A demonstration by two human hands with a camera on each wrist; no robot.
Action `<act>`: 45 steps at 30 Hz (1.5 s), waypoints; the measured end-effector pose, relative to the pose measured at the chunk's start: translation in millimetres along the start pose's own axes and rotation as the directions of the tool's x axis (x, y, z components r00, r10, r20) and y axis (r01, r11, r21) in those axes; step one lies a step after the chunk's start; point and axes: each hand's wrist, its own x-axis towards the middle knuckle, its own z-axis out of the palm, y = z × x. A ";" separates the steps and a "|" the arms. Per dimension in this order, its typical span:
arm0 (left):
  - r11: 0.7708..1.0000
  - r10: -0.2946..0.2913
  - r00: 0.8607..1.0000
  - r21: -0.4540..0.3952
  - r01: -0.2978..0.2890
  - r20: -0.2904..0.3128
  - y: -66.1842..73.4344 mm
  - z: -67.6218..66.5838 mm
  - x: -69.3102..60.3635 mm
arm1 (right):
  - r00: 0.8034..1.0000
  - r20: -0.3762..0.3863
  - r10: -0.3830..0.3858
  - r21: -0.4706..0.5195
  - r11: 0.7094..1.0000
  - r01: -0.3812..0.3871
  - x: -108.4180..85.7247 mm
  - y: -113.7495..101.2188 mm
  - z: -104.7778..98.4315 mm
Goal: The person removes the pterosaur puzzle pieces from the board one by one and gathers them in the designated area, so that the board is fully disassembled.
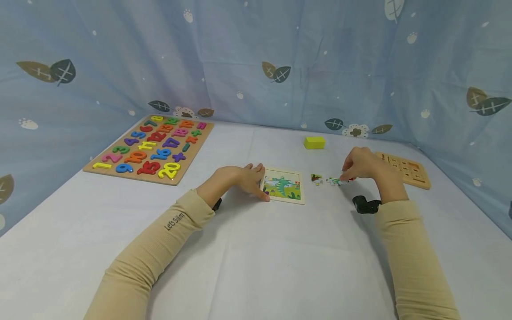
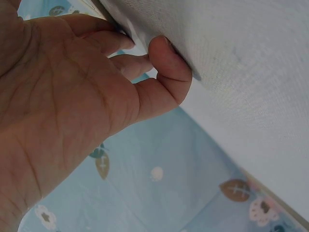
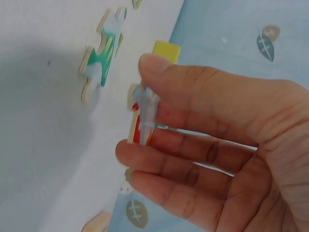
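Observation:
A square jigsaw puzzle (image 1: 282, 186) with a green dinosaur picture and a pale frame lies on the white table. My left hand (image 1: 249, 180) rests along its left edge, with the thumb by the lower left corner. In the left wrist view the left palm (image 2: 63, 92) shows, and the puzzle is mostly hidden. To the right of the puzzle, my right hand (image 1: 360, 165) pinches a small puzzle piece (image 3: 147, 116), blurred, between thumb and fingers. Beside it on the table are a green and white puzzle piece (image 3: 102, 60) and a red-marked puzzle piece (image 3: 132, 126), partly covered by the hand.
A brown-and-green puzzle piece (image 1: 316, 179) lies near the frame. Behind stands a yellow block (image 1: 314, 142). A wooden number board (image 1: 89, 166) with colourful digits lies at the left back, and a smaller wooden board (image 1: 420, 178) at the right. A patterned blue curtain (image 1: 240, 58) borders the table.

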 end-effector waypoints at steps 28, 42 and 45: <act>1.000 0.012 1.000 0.011 -0.012 -0.018 2.4 -4.8 -4.8 | 0.992 0.080 0.098 -0.026 0.995 -0.096 -2.9 10.8 0.3; 1.000 0.006 1.000 0.007 -0.006 -0.012 1.3 0.3 0.1 | 0.997 0.058 0.056 -0.052 0.997 -0.053 -5.8 1.6 1.6; 1.000 0.005 1.000 0.010 -0.005 -0.016 0.3 1.2 -0.7 | 1.000 0.001 -0.031 -0.032 0.999 0.031 -3.9 -14.3 -0.9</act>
